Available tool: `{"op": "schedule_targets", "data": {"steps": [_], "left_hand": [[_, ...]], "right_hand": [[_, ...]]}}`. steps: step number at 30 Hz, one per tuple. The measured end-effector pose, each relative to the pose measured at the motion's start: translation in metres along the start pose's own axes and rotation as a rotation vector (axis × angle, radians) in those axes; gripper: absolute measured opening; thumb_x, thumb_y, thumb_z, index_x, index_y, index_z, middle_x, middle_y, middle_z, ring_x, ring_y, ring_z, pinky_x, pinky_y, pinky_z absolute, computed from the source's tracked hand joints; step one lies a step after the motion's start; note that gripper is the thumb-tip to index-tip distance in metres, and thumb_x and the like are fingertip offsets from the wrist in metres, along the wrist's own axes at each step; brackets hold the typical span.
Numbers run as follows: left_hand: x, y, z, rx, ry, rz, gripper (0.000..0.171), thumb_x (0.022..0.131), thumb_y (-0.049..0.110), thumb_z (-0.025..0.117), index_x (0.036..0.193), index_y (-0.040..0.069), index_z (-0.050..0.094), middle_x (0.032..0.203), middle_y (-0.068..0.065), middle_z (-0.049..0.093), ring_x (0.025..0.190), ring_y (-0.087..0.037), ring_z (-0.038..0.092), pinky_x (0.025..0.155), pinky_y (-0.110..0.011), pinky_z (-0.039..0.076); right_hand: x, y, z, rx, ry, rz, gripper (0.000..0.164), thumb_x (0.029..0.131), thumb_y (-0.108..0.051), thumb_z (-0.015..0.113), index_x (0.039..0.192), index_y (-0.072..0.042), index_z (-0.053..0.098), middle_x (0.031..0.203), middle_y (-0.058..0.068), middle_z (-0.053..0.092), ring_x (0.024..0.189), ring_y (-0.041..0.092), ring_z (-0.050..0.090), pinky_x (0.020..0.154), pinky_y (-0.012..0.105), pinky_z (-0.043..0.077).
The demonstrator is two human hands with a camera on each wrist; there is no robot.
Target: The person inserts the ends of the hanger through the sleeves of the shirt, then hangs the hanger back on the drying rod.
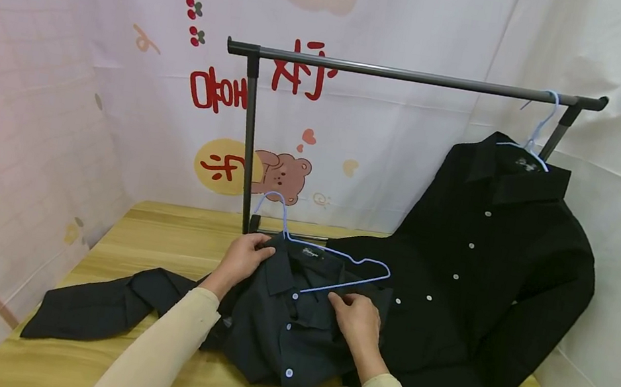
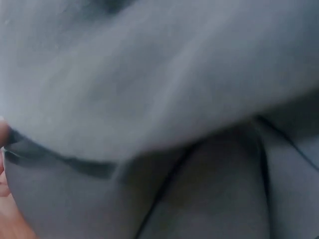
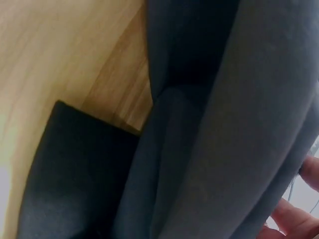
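A black button-up shirt (image 1: 260, 326) is bunched up between my hands, its collar towards the rack. My left hand (image 1: 240, 260) grips the shirt at the shoulder beside the collar. A light blue hanger (image 1: 345, 284) has its left side hidden in the collar and shoulder, while its right arm lies outside, across the front opening. With thumb and fingers my right hand (image 1: 357, 324) pinches the right front of the shirt, just below the hanger's lower bar. Dark fabric (image 2: 124, 89) fills the left wrist view. Shirt folds (image 3: 234, 124) cover much of the right wrist view.
A dark metal clothes rack (image 1: 400, 74) stands at the back of the wooden table (image 1: 178, 234). From its right end a second black shirt (image 1: 486, 266) hangs on a blue hanger (image 1: 536, 137), its lower part on the table. One sleeve (image 1: 101, 303) stretches out left.
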State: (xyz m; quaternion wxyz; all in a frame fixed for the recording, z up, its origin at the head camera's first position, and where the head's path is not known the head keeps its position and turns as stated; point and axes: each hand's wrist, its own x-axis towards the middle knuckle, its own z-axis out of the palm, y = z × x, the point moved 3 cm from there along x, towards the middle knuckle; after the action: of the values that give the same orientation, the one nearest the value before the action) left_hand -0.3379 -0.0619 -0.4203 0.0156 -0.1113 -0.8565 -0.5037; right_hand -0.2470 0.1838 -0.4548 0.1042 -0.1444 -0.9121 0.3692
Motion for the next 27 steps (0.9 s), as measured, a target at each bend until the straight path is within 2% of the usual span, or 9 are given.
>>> {"op": "schedule_targets", "data": {"steps": [4,8,11,14,18,20,25,27], "left_hand": [[0.001,-0.003,-0.003,-0.05,-0.029,0.002,0.021,0.099,0.012,0.062,0.116,0.002,0.07,0.103,-0.009,0.067,0.091,-0.024,0.058,0.086,-0.041,0.047],[0.001,-0.002,-0.005,-0.077,-0.05,-0.002,0.022,0.099,0.013,0.062,0.117,0.003,0.07,0.105,-0.008,0.067,0.093,-0.024,0.057,0.087,-0.04,0.046],[0.0,0.001,-0.007,-0.107,-0.067,-0.001,0.021,0.099,0.013,0.062,0.116,0.003,0.069,0.105,-0.008,0.067,0.094,-0.024,0.057,0.086,-0.038,0.046],[0.0,0.002,-0.01,-0.155,-0.062,0.01,0.019,0.099,0.013,0.061,0.113,0.001,0.068,0.1,-0.009,0.065,0.09,-0.023,0.055,0.082,-0.035,0.045],[0.001,0.001,-0.016,-0.212,-0.038,0.023,0.017,0.1,0.012,0.06,0.109,-0.001,0.066,0.093,-0.009,0.061,0.086,-0.023,0.053,0.077,-0.034,0.043],[0.0,0.0,-0.019,-0.219,-0.039,0.029,0.018,0.101,0.012,0.059,0.111,-0.001,0.066,0.094,-0.009,0.061,0.086,-0.023,0.053,0.078,-0.034,0.042],[-0.001,-0.002,-0.022,-0.148,-0.054,0.052,0.019,0.101,0.014,0.059,0.114,0.002,0.067,0.098,-0.009,0.064,0.088,-0.024,0.054,0.081,-0.035,0.042],[-0.002,-0.004,-0.022,-0.104,-0.049,0.058,0.02,0.101,0.014,0.06,0.116,0.003,0.067,0.098,-0.009,0.064,0.088,-0.024,0.054,0.082,-0.036,0.043]], "right_hand": [[0.001,-0.003,-0.001,-0.021,0.021,-0.008,0.038,0.092,-0.031,0.067,0.109,0.002,0.074,0.109,0.019,0.07,0.103,0.041,0.062,0.091,0.054,0.046],[0.002,-0.002,0.001,-0.031,-0.007,0.005,0.038,0.093,-0.031,0.064,0.109,0.001,0.074,0.111,0.02,0.07,0.104,0.041,0.061,0.091,0.053,0.046],[0.004,0.0,0.001,-0.045,-0.008,0.016,0.032,0.093,-0.027,0.063,0.106,-0.001,0.076,0.109,0.019,0.07,0.101,0.04,0.062,0.088,0.053,0.047],[0.005,0.002,-0.004,-0.015,0.057,0.032,0.026,0.093,-0.02,0.058,0.098,-0.002,0.075,0.1,0.018,0.07,0.092,0.039,0.063,0.084,0.053,0.047],[0.009,0.004,-0.017,0.082,0.182,0.041,0.028,0.097,-0.018,0.051,0.102,0.002,0.07,0.1,0.021,0.068,0.092,0.042,0.061,0.09,0.056,0.043],[0.012,0.004,-0.024,0.111,0.235,0.028,0.029,0.098,-0.019,0.051,0.106,0.002,0.068,0.103,0.022,0.068,0.096,0.043,0.061,0.093,0.057,0.042],[0.019,0.003,-0.038,0.105,0.315,-0.016,0.025,0.095,-0.018,0.059,0.108,-0.001,0.071,0.097,0.018,0.071,0.097,0.041,0.063,0.089,0.055,0.043],[0.02,0.003,-0.041,0.109,0.328,-0.025,0.028,0.093,-0.016,0.06,0.115,-0.002,0.07,0.091,0.016,0.071,0.095,0.041,0.063,0.089,0.055,0.042]]}}
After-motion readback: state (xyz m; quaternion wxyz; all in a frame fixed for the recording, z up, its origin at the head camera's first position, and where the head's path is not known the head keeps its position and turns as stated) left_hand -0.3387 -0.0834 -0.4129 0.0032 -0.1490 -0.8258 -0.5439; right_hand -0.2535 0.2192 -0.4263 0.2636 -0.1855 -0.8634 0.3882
